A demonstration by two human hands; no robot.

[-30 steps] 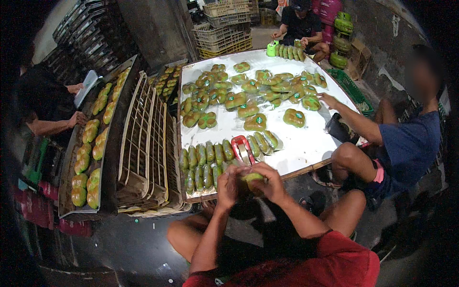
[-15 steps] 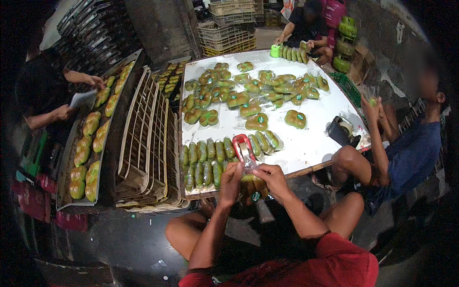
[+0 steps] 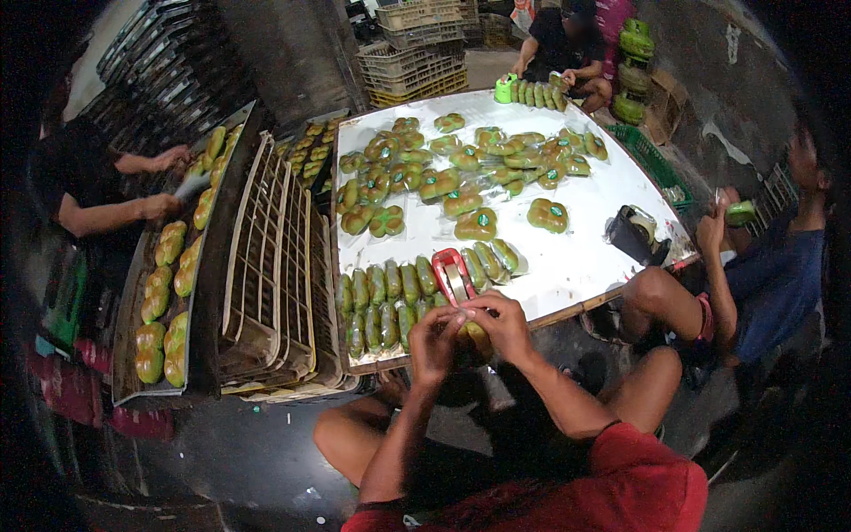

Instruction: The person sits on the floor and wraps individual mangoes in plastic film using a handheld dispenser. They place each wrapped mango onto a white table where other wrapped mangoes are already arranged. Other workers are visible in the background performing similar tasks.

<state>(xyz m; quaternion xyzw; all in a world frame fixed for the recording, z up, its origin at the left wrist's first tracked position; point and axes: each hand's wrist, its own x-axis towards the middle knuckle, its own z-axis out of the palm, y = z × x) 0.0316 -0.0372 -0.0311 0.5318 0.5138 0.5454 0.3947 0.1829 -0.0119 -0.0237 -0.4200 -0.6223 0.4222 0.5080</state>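
Just short of the table's near edge, my left hand (image 3: 433, 344) and my right hand (image 3: 498, 324) meet with their fingertips pinched together. Between them hangs a clear bag of greenish-brown bread (image 3: 477, 339), partly hidden by my fingers; they close on its gathered top. Right beyond my fingertips stands a red tape dispenser (image 3: 445, 260). Rows of long bagged green buns (image 3: 381, 306) lie left of the dispenser, and a few more bagged buns (image 3: 492, 262) lie to its right.
Many bagged breads (image 3: 439, 184) cover the white table (image 3: 567, 257). A black tape dispenser (image 3: 634, 235) sits at its right. On the left are a tray of unwrapped bread (image 3: 160, 297) and leaning crates (image 3: 270, 266). Co-workers sit right and far; another stands left.
My fingertips have come closer together at the bag's top, and the bread has risen nearer my hands. The co-worker on the right has lowered their hands with a green bun.
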